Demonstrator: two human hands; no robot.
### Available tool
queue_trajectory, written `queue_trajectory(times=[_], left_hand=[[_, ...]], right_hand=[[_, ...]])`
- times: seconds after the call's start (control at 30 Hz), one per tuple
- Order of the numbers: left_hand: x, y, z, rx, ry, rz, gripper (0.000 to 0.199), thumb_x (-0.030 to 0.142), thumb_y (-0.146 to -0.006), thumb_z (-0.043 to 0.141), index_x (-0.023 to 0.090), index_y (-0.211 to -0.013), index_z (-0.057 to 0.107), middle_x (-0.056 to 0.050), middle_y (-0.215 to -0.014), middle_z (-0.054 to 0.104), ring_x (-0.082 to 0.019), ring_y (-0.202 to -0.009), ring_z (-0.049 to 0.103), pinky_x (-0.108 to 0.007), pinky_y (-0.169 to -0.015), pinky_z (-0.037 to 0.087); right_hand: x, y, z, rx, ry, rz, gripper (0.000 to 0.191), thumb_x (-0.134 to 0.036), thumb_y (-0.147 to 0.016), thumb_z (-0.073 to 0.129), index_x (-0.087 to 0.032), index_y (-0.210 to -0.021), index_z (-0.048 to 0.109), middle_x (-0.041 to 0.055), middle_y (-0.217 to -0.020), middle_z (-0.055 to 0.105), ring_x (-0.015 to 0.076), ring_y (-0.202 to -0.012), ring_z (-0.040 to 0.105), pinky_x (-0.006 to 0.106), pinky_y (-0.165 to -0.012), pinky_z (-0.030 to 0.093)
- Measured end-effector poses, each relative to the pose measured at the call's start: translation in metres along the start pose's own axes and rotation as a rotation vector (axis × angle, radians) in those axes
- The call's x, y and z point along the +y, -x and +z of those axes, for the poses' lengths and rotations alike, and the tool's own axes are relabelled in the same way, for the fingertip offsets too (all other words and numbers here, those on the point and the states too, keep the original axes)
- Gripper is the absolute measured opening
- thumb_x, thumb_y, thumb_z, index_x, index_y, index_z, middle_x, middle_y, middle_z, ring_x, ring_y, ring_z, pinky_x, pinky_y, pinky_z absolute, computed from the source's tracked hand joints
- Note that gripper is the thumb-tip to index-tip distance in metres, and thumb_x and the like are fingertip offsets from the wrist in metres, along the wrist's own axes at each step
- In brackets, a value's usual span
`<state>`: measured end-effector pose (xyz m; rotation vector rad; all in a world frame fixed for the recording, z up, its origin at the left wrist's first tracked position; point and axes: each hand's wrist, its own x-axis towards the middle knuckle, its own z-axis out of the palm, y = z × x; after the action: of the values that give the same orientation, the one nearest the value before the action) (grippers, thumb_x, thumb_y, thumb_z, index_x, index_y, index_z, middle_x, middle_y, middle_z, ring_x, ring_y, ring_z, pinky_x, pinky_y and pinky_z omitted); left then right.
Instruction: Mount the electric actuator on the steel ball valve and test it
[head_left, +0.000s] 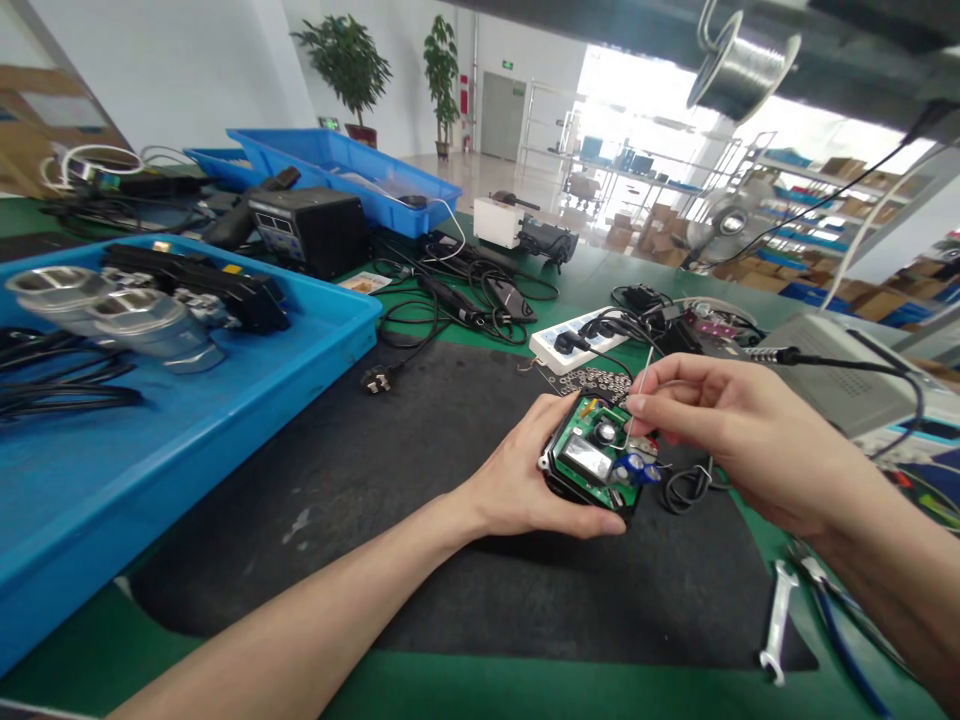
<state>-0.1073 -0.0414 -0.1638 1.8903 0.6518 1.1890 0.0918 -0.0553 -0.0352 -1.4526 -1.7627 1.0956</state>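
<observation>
My left hand [529,475] is wrapped round a black housing [556,484] with a green circuit board [616,415] facing up, held above the black mat. On the board are a silver rectangular part [587,457], a round part and blue cylindrical components [636,468]. My right hand [679,400] pinches a thin metal hex key [638,395] between thumb and fingers. Its lower, bent end reaches down to the board, beside the round part; whether it touches a screw is too small to tell.
A blue tray [300,350] with metal fittings lies left. Behind the hands are a white power strip [574,340], small nuts [596,380] and cables. At right are a wrench [778,620], blue-handled pliers [844,640] and a grey instrument [832,370]. A wire spool [742,70] hangs above.
</observation>
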Motion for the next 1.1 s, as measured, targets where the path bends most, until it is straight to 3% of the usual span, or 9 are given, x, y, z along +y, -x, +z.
queue_trajectory(times=[0.17, 0.43, 0.67, 0.93, 1.1], left_hand=[[-0.001, 0.001, 0.001, -0.002, 0.002, -0.018, 0.101, 0.049, -0.056, 0.097, 0.023, -0.143, 0.052, -0.009, -0.131, 0.056, -0.03, -0.125, 0.056, -0.042, -0.114, 0.046], [-0.003, 0.001, 0.001, 0.01, -0.024, 0.004, 0.103, 0.052, -0.055, 0.096, 0.019, -0.142, 0.052, -0.01, -0.13, 0.055, -0.029, -0.123, 0.056, -0.042, -0.114, 0.045], [-0.003, 0.001, 0.002, 0.012, -0.033, 0.0, 0.106, 0.051, -0.055, 0.097, 0.019, -0.144, 0.05, -0.011, -0.131, 0.055, -0.029, -0.125, 0.055, -0.041, -0.115, 0.045], [-0.004, 0.0, 0.002, 0.015, -0.033, 0.01, 0.104, 0.051, -0.055, 0.097, 0.018, -0.142, 0.052, -0.01, -0.131, 0.055, -0.028, -0.124, 0.056, -0.039, -0.114, 0.045], [-0.004, 0.001, 0.003, 0.017, -0.034, 0.012, 0.104, 0.051, -0.054, 0.097, 0.018, -0.142, 0.052, -0.01, -0.129, 0.055, -0.028, -0.122, 0.056, -0.039, -0.112, 0.046]], right_hand=[[-0.005, 0.013, 0.006, 0.097, 0.28, -0.176, 0.017, -0.032, -0.091, 0.068, -0.016, -0.096, 0.064, -0.0009, -0.075, 0.066, 0.0063, -0.064, 0.058, 0.015, -0.055, 0.043], [0.012, 0.042, 0.016, 0.316, 0.691, -0.465, 0.01, -0.025, -0.093, 0.067, -0.025, -0.1, 0.061, -0.0085, -0.095, 0.067, 0.0007, -0.079, 0.063, 0.013, -0.07, 0.044], [0.017, 0.045, 0.017, 0.359, 0.769, -0.586, 0.014, -0.019, -0.093, 0.067, -0.026, -0.103, 0.062, -0.0084, -0.097, 0.066, 0.0011, -0.085, 0.061, 0.013, -0.078, 0.043], [0.023, 0.047, 0.019, 0.383, 0.774, -0.608, 0.015, -0.018, -0.093, 0.068, -0.025, -0.105, 0.064, -0.007, -0.097, 0.067, 0.0014, -0.086, 0.061, 0.015, -0.077, 0.043], [0.025, 0.048, 0.019, 0.321, 0.746, -0.699, 0.02, -0.011, -0.092, 0.065, -0.023, -0.108, 0.064, -0.0033, -0.099, 0.067, 0.0054, -0.089, 0.061, 0.019, -0.078, 0.045]])
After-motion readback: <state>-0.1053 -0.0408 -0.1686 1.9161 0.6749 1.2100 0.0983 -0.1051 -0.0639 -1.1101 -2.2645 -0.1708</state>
